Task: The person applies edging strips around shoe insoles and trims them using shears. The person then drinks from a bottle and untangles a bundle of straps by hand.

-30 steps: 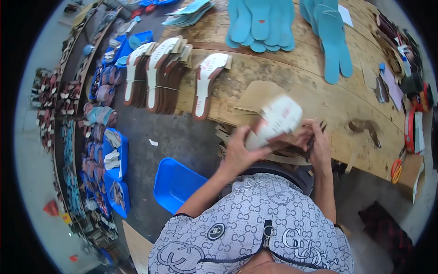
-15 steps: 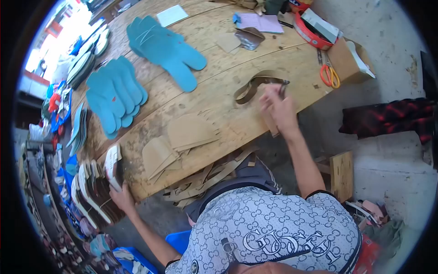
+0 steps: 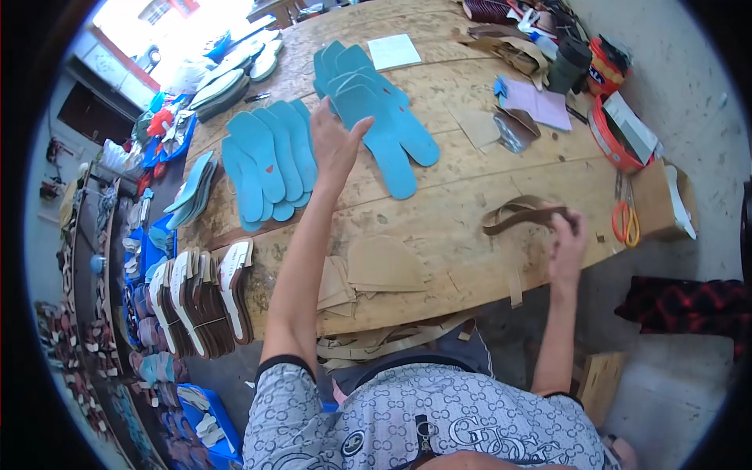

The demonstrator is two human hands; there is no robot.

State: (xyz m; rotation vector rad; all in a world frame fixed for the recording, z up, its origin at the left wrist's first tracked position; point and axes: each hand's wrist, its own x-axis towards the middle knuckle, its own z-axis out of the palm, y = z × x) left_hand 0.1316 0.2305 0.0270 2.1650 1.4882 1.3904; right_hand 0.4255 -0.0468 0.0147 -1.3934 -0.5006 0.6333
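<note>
My left hand [image 3: 338, 145] is stretched out over the table with its thumb spread away from the fingers. It is at the left edge of a fanned stack of blue insoles [image 3: 403, 149], and its fingertips partly overlap them. My right hand [image 3: 565, 247] has its fingers curled around the end of a looped brown strap [image 3: 513, 217] near the table's right front edge. Left of my left forearm lies a second group of blue insoles [image 3: 258, 153]. Thin tan pieces [image 3: 384, 265], some with a rounded edge, lie between my arms.
Tied bundles of white-and-brown soles [image 3: 184, 301] stand at the table's left corner. Orange-handled scissors [image 3: 626, 223] lie beside a cardboard box [image 3: 662, 196] on the right. A narrow tan strip [image 3: 515, 286] reaches the front edge. Long tan strips [image 3: 392, 342] hang below it.
My left hand has left the sole bundles and reached forward to the blue insoles. My right hand stays by the brown strap, its fingers now at the strap's right end. The view has shifted left.
</note>
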